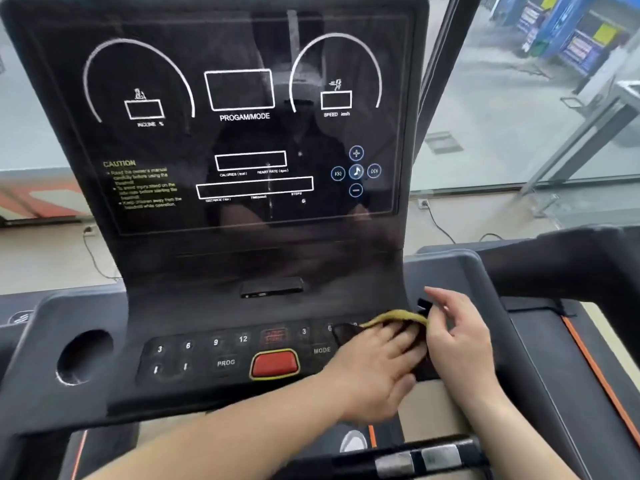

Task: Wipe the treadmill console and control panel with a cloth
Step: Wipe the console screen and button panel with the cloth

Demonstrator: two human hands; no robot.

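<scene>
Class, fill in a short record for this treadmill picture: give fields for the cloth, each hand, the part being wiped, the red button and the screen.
cloth: yellow-edged cloth, at the right end of the control panel
left hand: left hand flat on the cloth, pressing it down
right hand: right hand at the cloth's right edge, fingers on it
red button: red button uncovered, left of the cloth
screen: console screen dark, not touched by either hand

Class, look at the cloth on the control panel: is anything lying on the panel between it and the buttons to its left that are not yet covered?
Nothing visible. The cloth lies under the left hand at the panel's right end; the panel leftward is bare except its own flush buttons.
</scene>
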